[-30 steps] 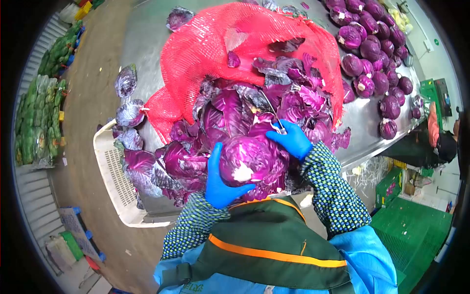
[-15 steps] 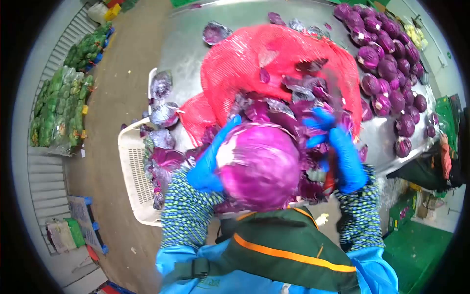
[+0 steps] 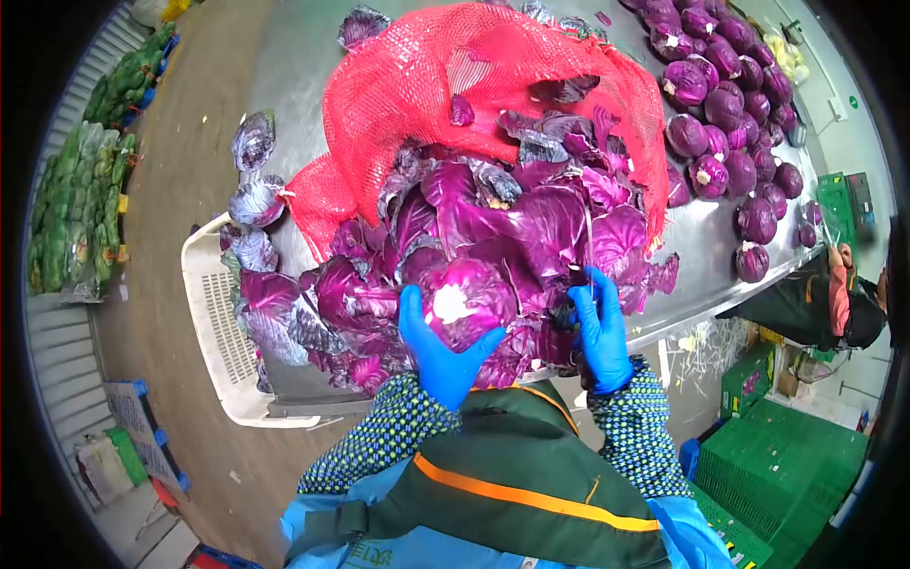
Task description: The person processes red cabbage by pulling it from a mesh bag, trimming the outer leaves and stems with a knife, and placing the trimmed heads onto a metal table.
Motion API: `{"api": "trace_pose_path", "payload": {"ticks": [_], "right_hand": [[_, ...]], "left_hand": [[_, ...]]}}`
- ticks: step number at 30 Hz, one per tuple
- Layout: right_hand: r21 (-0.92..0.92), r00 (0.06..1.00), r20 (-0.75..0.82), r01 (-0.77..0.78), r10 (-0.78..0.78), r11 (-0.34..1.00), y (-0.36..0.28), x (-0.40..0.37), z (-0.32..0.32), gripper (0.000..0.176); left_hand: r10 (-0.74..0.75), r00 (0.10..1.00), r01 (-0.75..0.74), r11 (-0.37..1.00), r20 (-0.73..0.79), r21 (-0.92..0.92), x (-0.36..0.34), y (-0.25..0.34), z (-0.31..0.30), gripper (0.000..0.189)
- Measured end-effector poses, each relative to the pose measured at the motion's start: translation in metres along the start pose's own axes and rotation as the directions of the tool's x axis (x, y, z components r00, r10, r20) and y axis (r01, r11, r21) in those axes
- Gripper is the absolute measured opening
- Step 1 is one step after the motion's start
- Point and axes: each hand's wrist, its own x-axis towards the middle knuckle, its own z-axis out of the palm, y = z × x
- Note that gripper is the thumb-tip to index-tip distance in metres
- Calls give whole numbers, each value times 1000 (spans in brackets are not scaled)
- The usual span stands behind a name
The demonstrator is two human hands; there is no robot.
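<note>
A red cabbage [image 3: 479,305] with a pale cut stem end facing up rests on loose purple leaves [image 3: 540,228] at the near side of the table. My blue-gloved left hand [image 3: 444,356] grips it from the near left, thumb and fingers spread round its side. To the right of the cabbage, my gloved right hand [image 3: 602,332] is closed on a knife [image 3: 589,232], its thin blade pointing away from me over the leaves. The fingers hide most of the handle. Under and behind the leaf pile lies a red mesh bag [image 3: 398,81].
Many whole red cabbages [image 3: 725,109] are heaped at the table's [image 3: 294,66] right. A white plastic basket [image 3: 220,332] stands at the left, with leaves beside it. Green crates [image 3: 787,465] are at lower right, near another person [image 3: 834,294]. Bagged green vegetables [image 3: 81,209] line the left wall.
The cabbage has moved from close to my body down onto the leaves, its stem end now upward. My right hand has come lower and left, fingers now closed. The view has shifted.
</note>
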Motion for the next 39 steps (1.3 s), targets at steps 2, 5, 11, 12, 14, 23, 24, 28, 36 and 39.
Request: {"api": "trace_pose_path", "payload": {"ticks": [2,5,11,12,14,23,24,28,36,39], "right_hand": [[-199,974,91,221,-207,955,-18,-5,3,37],[-401,820,355,568,-449,719,-50,-7,10,42],[-578,823,466,561,-325,592,-41,-4,6,45],[-618,826,478,559,-300,554,-37,-3,7,45],[-701,845,451,535,-287,472,-34,-3,10,44],[-444,993,105,97,-56,891,-46,72,-5,38],[-182,977,211,-4,43,983,-34,81,-12,44],[-619,949,307,144,70,772,-23,42,41,100],[-662,974,198,215,-109,718,-39,70,63,66],[-652,982,186,92,41,752,-4,102,40,66]], "left_hand": [[146,981,-161,981,130,112,15,11,-4,106],[283,915,-308,950,286,45,46,30,-7,102],[209,960,-239,958,183,159,48,27,9,102],[224,958,-251,956,177,151,49,25,10,103],[241,956,-265,954,170,139,49,23,12,103],[383,911,-406,899,153,167,19,15,13,104],[363,919,-380,919,154,104,17,7,7,104],[199,943,-198,980,268,-30,32,-5,-19,104],[223,913,-205,975,343,-88,45,-2,-26,100],[162,893,-55,965,420,-256,39,4,-40,100]]}}
